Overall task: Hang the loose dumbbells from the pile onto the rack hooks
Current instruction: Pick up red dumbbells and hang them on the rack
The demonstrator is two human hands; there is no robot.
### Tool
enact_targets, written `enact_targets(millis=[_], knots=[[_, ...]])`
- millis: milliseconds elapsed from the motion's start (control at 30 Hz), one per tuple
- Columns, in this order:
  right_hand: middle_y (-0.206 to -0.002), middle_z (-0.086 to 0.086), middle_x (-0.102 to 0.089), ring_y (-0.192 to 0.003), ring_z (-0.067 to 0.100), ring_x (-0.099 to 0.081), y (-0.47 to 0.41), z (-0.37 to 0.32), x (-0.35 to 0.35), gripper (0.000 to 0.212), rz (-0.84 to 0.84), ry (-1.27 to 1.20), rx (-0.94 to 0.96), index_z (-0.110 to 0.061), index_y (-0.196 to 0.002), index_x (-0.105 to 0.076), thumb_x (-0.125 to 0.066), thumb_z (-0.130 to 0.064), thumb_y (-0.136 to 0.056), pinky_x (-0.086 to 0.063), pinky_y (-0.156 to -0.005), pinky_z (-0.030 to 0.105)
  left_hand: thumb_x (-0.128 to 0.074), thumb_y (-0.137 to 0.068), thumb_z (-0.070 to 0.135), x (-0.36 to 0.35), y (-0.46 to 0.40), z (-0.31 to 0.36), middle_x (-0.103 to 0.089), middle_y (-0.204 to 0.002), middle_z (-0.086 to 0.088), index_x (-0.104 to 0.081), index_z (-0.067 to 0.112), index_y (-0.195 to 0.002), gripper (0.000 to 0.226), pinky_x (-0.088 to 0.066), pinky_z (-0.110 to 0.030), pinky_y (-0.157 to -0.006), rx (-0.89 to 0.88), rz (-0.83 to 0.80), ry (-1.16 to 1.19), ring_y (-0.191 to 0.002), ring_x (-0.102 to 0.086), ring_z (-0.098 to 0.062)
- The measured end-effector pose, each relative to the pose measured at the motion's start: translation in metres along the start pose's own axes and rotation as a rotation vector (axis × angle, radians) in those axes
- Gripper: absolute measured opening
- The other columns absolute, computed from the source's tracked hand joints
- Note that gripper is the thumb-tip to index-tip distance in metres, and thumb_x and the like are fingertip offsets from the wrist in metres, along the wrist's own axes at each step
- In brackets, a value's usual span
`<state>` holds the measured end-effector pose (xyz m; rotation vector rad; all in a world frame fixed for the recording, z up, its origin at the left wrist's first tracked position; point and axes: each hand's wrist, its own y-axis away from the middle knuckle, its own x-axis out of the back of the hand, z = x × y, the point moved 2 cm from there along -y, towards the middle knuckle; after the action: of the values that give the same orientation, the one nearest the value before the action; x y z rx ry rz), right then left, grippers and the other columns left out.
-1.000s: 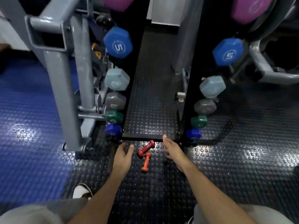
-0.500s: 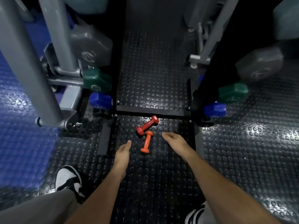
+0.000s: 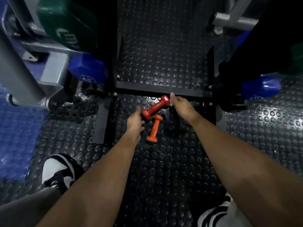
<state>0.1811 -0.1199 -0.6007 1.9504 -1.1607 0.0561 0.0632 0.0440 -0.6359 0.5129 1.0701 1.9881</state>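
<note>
Closed in since half a second ago: left hand [image 3: 134,120] touching red dumbbell [image 3: 155,107], right hand [image 3: 182,104] at its far end. Fingers loose, nothing gripped yet; orange dumbbell [image 3: 154,128] untouched. Pickup imminent.

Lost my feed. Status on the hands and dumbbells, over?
Both hands open, left hand and right hand flanking red dumbbell. Orange dumbbell beside it on floor. Nothing gripped, nothing blocking.
</note>
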Motion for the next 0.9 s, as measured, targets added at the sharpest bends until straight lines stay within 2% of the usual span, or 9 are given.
enact_targets(millis=[100,233,400,533,600,667,733,833,900], knots=[[-0.150,0.010,-0.053,-0.140,0.028,-0.047,-0.016,0.001,-0.005,0.078,0.000,-0.037,-0.069,-0.019,-0.150,-0.049,-0.023,-0.073,-0.100,-0.033,-0.117,0.046,-0.044,-0.105,0.051,-0.010,-0.011,0.002,-0.064,-0.093,0.003,-0.056,0.018,-0.114,0.036,-0.045,-0.051,-0.110,0.027,0.012,0.001,-0.117,-0.062,-0.029],[-0.148,0.010,-0.055,-0.138,0.028,-0.048,-0.031,0.001,-0.013,0.091,-0.020,-0.094,-0.115,-0.021,-0.148,-0.052,-0.018,-0.084,-0.091,-0.031,-0.119,0.056,-0.047,-0.104,0.050,-0.017,-0.017,0.003,-0.069,-0.084,0.000,-0.057,0.024,-0.088,0.032,-0.049,-0.047,-0.104,0.029,0.042,-0.004,-0.100,-0.066,-0.025],[-0.142,0.007,-0.059,-0.133,0.024,-0.051,-0.049,0.005,-0.028,0.093,-0.058,-0.124,-0.096,-0.022,-0.140,-0.060,-0.026,-0.088,-0.084,-0.034,-0.117,0.052,-0.050,-0.105,0.042,-0.021,-0.017,0.004,-0.069,-0.083,-0.002,-0.060,0.021,-0.090,0.027,-0.055,-0.042,-0.095,-0.013,0.098,-0.010,-0.082,-0.065,-0.019],[-0.110,0.006,-0.068,-0.107,0.023,-0.062,-0.054,0.004,-0.030,0.031,0.067,-0.149,-0.048,-0.015,-0.102,-0.068,-0.059,-0.045,-0.099,-0.048,-0.097,0.036,-0.056,-0.105,0.029,-0.022,-0.016,0.002,-0.067,-0.094,-0.004,-0.063,0.018,-0.100,0.014,-0.058,-0.043,-0.095,-0.045,0.128,-0.024,-0.083,-0.062,-0.017],[-0.106,0.000,-0.067,-0.102,0.015,-0.062,-0.051,0.007,-0.027,0.012,0.147,-0.172,-0.031,-0.019,-0.100,-0.064,-0.067,-0.030,-0.096,-0.049,-0.086,0.029,-0.062,-0.101,0.018,-0.021,-0.013,-0.002,-0.069,-0.103,-0.007,-0.061,0.016,-0.112,0.011,-0.059,-0.041,-0.092,-0.080,0.120,-0.024,-0.087,-0.065,-0.018],[-0.108,0.000,-0.070,-0.102,0.014,-0.065,-0.048,0.010,-0.023,0.014,0.211,-0.214,0.011,-0.019,-0.100,-0.062,-0.072,-0.026,-0.093,-0.052,-0.087,0.029,-0.066,-0.098,0.010,-0.018,-0.007,-0.001,-0.070,-0.111,-0.011,-0.056,0.014,-0.118,0.023,-0.059,-0.033,-0.078,-0.127,0.078,-0.047,-0.088,-0.071,-0.017],[-0.107,0.000,-0.072,-0.102,0.017,-0.069,-0.041,0.006,-0.015,0.015,0.226,-0.258,0.055,-0.020,-0.092,-0.059,-0.073,-0.024,-0.093,-0.056,-0.092,0.035,-0.065,-0.097,0.002,-0.016,0.008,0.006,-0.069,-0.104,-0.008,-0.050,0.007,-0.121,0.029,-0.056,-0.019,-0.061,-0.176,0.007,-0.076,-0.070,-0.074,-0.007],[-0.110,0.006,-0.073,-0.096,0.020,-0.068,-0.021,-0.011,0.002,0.015,0.168,-0.282,0.079,-0.019,-0.091,-0.058,-0.072,-0.025,-0.095,-0.055,-0.080,0.037,-0.066,-0.096,-0.001,-0.010,0.031,0.022,-0.070,-0.094,-0.001,-0.049,0.003,-0.125,0.034,-0.058,-0.025,-0.078,-0.229,-0.059,-0.116,-0.060,-0.072,-0.001],[-0.109,0.006,-0.073,-0.094,0.020,-0.068,-0.004,-0.025,0.015,0.015,0.154,-0.268,0.117,-0.017,-0.093,-0.059,-0.071,-0.025,-0.096,-0.056,-0.079,0.038,-0.065,-0.097,0.002,-0.005,0.046,0.036,-0.074,-0.084,0.000,-0.051,0.004,-0.127,0.034,-0.054,-0.029,-0.076,-0.249,-0.118,-0.117,-0.061,-0.073,-0.003]])
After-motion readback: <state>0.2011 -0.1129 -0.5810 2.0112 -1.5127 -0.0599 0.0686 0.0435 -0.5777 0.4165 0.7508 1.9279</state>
